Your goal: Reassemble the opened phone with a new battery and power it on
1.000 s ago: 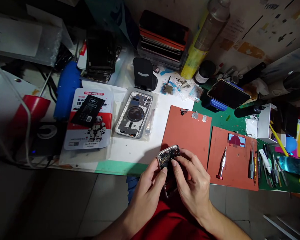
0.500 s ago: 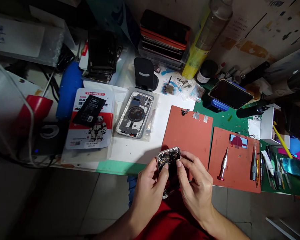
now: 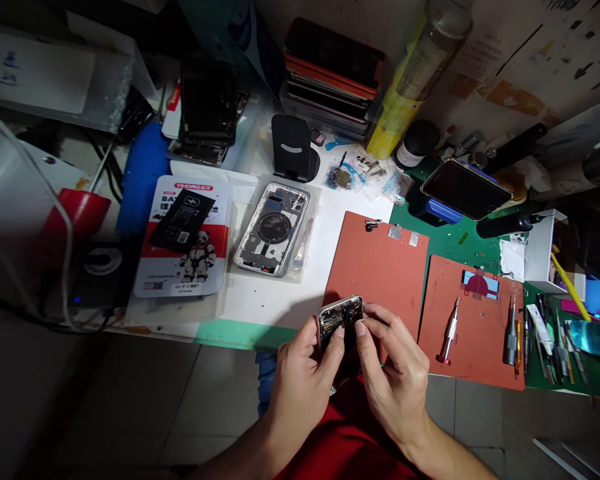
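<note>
Left hand [image 3: 303, 377] clamps the opened, silver-rimmed black phone [image 3: 350, 350] by its side | right thumb and fingertip at its upper inner edge, right hand's [image 3: 400, 373] pinch unclear | phone tilts by flat reddish-brown mat's [image 3: 380, 267] near edge, mat surface stretching beyond

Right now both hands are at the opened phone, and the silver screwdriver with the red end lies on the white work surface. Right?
Not quite: the silver screwdriver with the red end lies on the right-hand reddish mat, as the head view shows. The left hand and right hand are indeed at the opened phone.
</note>
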{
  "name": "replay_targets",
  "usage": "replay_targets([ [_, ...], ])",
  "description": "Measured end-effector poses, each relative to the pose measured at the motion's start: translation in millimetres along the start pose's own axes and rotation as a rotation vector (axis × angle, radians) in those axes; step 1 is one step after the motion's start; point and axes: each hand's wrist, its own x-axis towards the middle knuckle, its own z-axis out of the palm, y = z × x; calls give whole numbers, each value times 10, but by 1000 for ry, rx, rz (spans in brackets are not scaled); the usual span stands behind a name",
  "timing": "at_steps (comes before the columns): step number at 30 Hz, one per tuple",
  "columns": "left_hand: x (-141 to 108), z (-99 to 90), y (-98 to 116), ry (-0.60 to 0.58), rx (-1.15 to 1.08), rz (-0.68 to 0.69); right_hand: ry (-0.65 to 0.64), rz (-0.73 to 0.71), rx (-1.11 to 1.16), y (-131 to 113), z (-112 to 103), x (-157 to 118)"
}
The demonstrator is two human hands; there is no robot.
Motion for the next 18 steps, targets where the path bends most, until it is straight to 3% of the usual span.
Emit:
replay_targets([
  [18, 1, -23, -3, -21, 10, 2, 11, -24, -10, -41, -9, -4],
])
